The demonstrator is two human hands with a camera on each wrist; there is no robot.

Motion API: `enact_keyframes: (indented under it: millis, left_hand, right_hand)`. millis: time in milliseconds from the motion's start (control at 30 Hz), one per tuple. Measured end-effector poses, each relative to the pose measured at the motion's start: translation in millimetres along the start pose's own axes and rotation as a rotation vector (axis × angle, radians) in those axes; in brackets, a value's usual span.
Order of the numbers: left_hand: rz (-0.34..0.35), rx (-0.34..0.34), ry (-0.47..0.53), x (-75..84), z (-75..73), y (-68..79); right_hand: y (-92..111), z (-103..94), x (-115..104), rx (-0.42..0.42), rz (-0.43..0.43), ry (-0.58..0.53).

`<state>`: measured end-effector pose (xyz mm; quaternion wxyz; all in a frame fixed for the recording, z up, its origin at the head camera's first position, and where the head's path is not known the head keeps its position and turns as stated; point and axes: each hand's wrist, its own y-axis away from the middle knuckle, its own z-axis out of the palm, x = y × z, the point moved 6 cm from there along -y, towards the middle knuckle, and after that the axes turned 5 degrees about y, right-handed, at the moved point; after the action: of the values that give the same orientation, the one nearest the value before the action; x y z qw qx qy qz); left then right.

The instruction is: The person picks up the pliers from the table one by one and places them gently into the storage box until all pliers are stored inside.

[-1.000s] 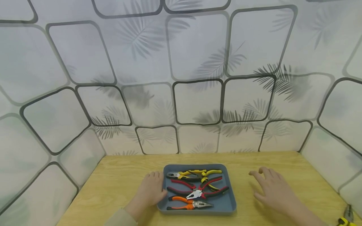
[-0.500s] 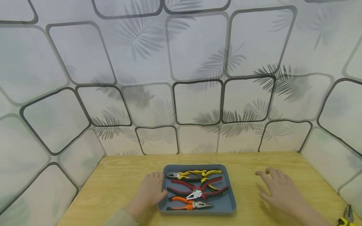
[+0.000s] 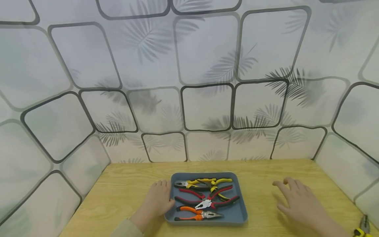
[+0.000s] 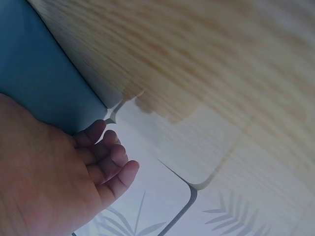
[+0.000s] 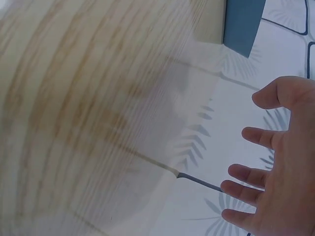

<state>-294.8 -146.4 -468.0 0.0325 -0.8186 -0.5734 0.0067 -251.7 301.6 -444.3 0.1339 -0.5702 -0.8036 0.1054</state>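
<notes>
A blue-grey tray (image 3: 207, 223) sits on the wooden table, with several pliers inside. At the back lie pliers with yellow and black handles (image 3: 204, 181). Red-and-black-handled pliers (image 3: 219, 204) are in the middle, and orange-handled needle-nose pliers (image 3: 201, 214) at the front. My left hand (image 3: 158, 199) rests along the tray's left side, thumb at the rim; its fingers look relaxed beside the outer wall in the left wrist view. My right hand (image 3: 299, 200) is held apart, right of the tray, holding nothing, its fingers spread and slightly bent.
Another pair of yellow-and-black pliers (image 3: 364, 225) lies at the far right, partly cut off by the frame. Patterned cloth walls (image 3: 207, 112) enclose the wooden table (image 3: 127, 174) at the back and both sides.
My right hand has moved right, farther from the tray. My left hand, the tray and the pliers look almost unchanged.
</notes>
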Motion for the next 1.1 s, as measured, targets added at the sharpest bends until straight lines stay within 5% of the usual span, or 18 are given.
enact_keyframes:
  millis: [1100]
  left_hand:
    - [0.004,0.006,-0.02,1.3,-0.8,0.7]
  right_hand:
    - [22.2,12.3,43.3,-0.114,0.061,0.034]
